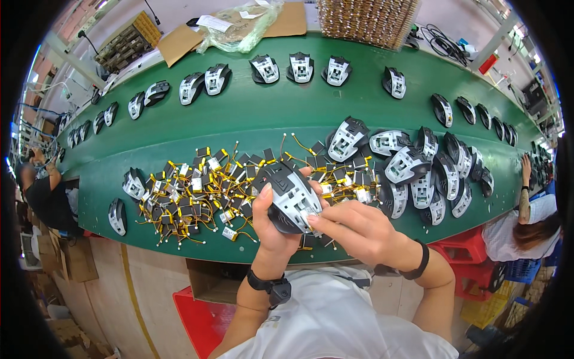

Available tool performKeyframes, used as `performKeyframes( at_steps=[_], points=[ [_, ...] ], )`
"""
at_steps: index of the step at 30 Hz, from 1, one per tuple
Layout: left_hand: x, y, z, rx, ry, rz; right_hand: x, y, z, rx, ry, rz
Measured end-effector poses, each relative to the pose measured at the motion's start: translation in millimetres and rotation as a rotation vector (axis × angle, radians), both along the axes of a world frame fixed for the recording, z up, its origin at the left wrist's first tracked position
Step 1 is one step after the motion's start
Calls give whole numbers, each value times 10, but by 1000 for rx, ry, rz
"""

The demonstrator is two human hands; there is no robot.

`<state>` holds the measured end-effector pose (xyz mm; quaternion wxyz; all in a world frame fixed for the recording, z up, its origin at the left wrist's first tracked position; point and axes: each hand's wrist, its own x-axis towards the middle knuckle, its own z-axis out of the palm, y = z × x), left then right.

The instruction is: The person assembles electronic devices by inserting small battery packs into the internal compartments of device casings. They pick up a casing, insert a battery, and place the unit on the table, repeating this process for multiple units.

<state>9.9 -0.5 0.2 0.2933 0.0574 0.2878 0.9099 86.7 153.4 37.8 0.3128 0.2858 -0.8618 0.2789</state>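
My left hand is closed around a black-and-grey computer mouse with its top cover off, tilted up over the table. Over the mouse's lower end my right hand is closed in a pinch. At its fingertips shows a small white-labelled battery, partly hidden by the fingers; whether it sits fully in the shell I cannot tell. Beneath and around my hands lies a pile of small batteries with yellow tape and thin wires. Several similar open mice are heaped to the right of the pile.
Two mice lie left of the batteries. Along the far green belt runs a row of open mice. Cardboard with plastic wrap and a stacked tray block stand behind it. Other people sit at the far left and right.
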Motion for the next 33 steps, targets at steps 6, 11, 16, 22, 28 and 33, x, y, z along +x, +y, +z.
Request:
performKeyframes(
  at_steps=[6,11,16,22,28,33],
  points=[
    [-20,-15,38,-16,30,-85,41,-3,84,50,24,-31],
    [19,-8,39,-67,32,-84,24,93,113,-14,-120,-13],
    [-13,-13,-23,-59,87,-143,134,38,108,-62,-224,-76],
    [-15,-21,-29,-38,85,-213,125,59,128,-326,-398,-98],
    [95,7,-28,-164,211,-151,92,45,112,-496,-597,-230],
    [50,28,-48,-127,171,-96,112,-30,39,-596,-606,-162]
  ],
)
